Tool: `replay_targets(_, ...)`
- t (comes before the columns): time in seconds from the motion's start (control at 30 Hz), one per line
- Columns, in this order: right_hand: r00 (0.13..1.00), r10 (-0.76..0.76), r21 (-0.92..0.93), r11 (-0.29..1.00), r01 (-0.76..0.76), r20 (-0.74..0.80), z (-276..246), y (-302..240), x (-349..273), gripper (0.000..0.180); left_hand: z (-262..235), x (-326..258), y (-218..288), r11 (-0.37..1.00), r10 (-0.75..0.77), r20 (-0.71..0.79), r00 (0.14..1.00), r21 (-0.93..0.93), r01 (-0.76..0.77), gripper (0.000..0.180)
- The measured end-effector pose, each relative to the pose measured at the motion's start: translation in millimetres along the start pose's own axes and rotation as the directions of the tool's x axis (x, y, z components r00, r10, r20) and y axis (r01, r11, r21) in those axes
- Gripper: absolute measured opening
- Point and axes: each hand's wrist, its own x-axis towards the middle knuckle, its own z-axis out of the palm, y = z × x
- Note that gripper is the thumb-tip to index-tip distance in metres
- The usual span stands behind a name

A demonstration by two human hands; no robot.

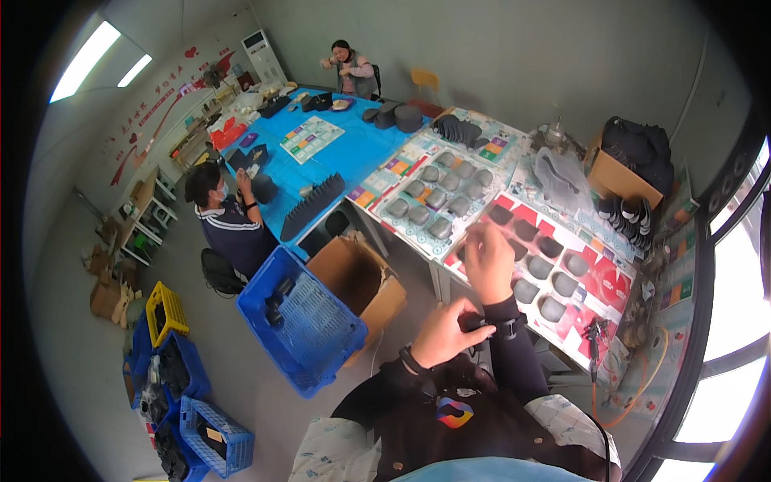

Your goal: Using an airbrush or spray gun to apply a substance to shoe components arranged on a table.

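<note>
Black bands (507, 328) circle both wrists, and nearest the body the left hand (440, 335) has its thumb and bent fingers clamped on a small, dark, rounded object (471, 323). That object sits between thumb and forefinger, right beside the other wrist; whether it is loose or belongs to the band cannot be told.

Farther out, the right hand (488, 261) hangs over the desk (518, 183), its fingers curled toward the palm; whether they grip anything is not clear. Just beyond them and to the right, dark grey, cup-shaped pads (564, 284) lie in rows on a red-and-white printed sheet (604, 277), apart from the fingertips. A dark spray gun (594, 336) is at that sheet's right end.

Next along, a white printed sheet (418, 232) bears more grey cup-shaped pads (435, 198). The work looks partway through: both sheets are laid out in rows, while a fanned stack of dark curved pieces (458, 128) behind them is not spread out. Farther off, a seated co-worker (234, 217) faces a long row of black pieces (313, 209) on a blue-covered desk (365, 149).
</note>
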Motion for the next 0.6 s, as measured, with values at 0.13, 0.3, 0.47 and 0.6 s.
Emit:
replay_targets(0.13,0.995,0.095,0.161,0.982,-0.096,0.016,0.4,12.6,-13.0,0.005,7.5,-3.2,-12.6,0.999,0.010,0.010,1.000,-0.041,-0.010,0.039)
replay_targets(0.3,0.943,0.305,0.314,0.889,-0.333,0.136,-15.4,34.3,-13.8,0.005,3.8,4.0,-25.8,0.966,0.159,0.379,0.911,-0.250,-0.064,0.049)
replay_targets(0.47,0.930,0.275,0.064,0.952,-0.298,0.244,-62.3,90.4,-33.6,0.009,-19.8,13.3,-45.1,0.978,0.040,0.416,0.908,-0.202,0.050,0.045)
replay_targets(0.6,0.884,0.403,-0.214,0.909,-0.357,0.238,-122.8,190.4,-81.8,0.011,-30.5,15.1,-81.4,0.965,-0.053,0.398,0.916,-0.214,0.149,0.037)
